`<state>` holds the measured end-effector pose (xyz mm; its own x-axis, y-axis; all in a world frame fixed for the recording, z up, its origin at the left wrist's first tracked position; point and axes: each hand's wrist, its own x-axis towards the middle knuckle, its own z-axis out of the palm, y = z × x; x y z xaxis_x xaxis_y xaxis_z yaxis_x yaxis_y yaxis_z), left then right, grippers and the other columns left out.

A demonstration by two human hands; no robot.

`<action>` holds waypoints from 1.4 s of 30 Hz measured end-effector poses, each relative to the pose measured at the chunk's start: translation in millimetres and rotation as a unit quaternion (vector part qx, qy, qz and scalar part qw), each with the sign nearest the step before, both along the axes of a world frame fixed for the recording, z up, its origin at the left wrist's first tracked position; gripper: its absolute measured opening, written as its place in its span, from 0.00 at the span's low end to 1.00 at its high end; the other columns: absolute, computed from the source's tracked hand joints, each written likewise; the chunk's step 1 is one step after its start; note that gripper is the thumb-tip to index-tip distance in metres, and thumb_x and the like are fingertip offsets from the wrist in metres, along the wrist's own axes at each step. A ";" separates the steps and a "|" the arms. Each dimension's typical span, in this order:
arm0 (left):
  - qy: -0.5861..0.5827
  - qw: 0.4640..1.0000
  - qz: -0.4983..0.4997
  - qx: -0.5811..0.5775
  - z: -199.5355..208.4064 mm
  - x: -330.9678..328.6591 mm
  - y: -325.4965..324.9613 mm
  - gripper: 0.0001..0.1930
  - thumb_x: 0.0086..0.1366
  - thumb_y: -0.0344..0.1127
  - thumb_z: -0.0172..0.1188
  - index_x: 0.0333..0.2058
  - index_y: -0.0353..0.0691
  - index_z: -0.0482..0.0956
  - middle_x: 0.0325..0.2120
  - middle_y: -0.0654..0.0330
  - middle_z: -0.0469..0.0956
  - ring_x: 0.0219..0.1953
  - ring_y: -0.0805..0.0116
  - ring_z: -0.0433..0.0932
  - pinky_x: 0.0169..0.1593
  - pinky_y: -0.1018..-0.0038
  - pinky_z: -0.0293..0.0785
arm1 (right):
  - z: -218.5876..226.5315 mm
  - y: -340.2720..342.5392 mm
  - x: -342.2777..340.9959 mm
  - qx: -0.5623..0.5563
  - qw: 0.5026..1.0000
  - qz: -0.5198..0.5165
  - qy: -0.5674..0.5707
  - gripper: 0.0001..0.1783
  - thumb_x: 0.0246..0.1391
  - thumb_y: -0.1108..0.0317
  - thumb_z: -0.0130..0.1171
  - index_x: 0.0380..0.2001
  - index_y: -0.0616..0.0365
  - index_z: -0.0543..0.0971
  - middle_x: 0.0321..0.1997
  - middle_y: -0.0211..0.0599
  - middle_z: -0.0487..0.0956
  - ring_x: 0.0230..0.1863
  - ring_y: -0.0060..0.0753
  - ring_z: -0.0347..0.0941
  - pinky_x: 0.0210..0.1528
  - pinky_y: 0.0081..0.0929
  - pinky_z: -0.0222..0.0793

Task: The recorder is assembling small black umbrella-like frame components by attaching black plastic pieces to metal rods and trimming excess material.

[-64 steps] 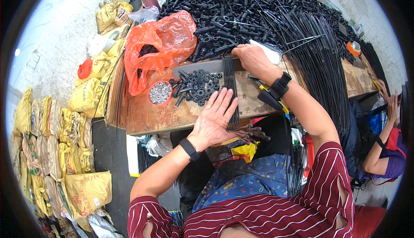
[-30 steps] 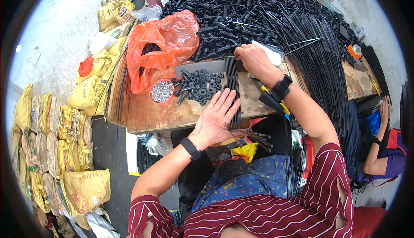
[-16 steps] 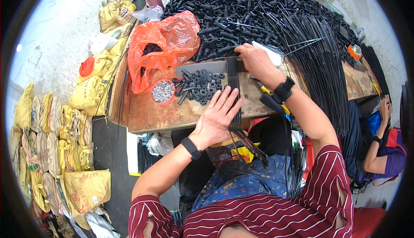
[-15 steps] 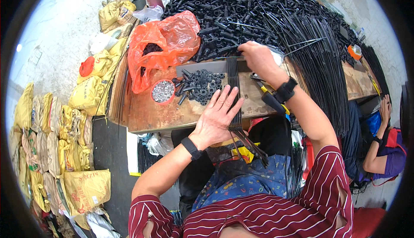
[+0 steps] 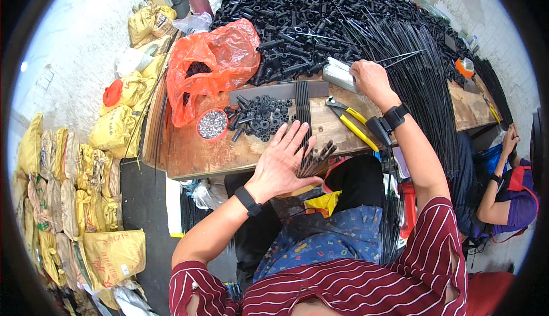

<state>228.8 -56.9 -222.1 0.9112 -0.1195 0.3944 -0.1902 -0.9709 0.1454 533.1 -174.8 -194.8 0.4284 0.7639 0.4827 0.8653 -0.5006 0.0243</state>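
Note:
My left hand (image 5: 278, 160) lies flat with its fingers stretched out, over the near part of a row of thin black rods (image 5: 302, 104). The rods' near ends (image 5: 320, 157) show beyond its thumb side. Further right, my right hand (image 5: 374, 81) is closed, its fingertips pressed on the right end of a bundle of thin white strips (image 5: 338, 74); whether it has picked out single strips is hidden. Pliers with yellow handles (image 5: 349, 120) lie opened on the table between my hands. A grey flat bar (image 5: 263, 92) runs under the far part of the rods.
Black rings and bolts (image 5: 264, 113) lie left of the rods, beside a red dish of small metal parts (image 5: 212, 125). An orange plastic bag (image 5: 229, 47) stands behind. Black tubular parts (image 5: 297, 18) are heaped at the back, long black rods (image 5: 417, 76) at right. Another person's hand (image 5: 508, 138) is far right.
My right hand has moved right and back toward me, onto the white strips. The pliers are now in full view. The near ends of the rods under my left hand have shifted up and right.

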 end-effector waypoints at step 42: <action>-0.015 1.000 0.004 -0.017 -5.4 -8.0 2.4 0.42 0.50 0.63 0.63 0.53 0.33 0.69 0.59 0.41 0.62 0.64 0.45 0.57 0.67 0.55 0.50 | 4.9 57.8 -53.5 -0.047 0.989 0.141 0.008 0.11 0.45 0.76 0.52 0.30 0.56 0.82 0.31 0.39 0.78 0.35 0.43 0.76 0.38 0.35 0.73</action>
<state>220.7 -54.6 -227.5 0.8995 -0.0981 0.4258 -0.1874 -0.9669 0.1733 479.6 -117.0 -189.9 0.1992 0.8951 0.3989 0.9708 -0.2357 0.0441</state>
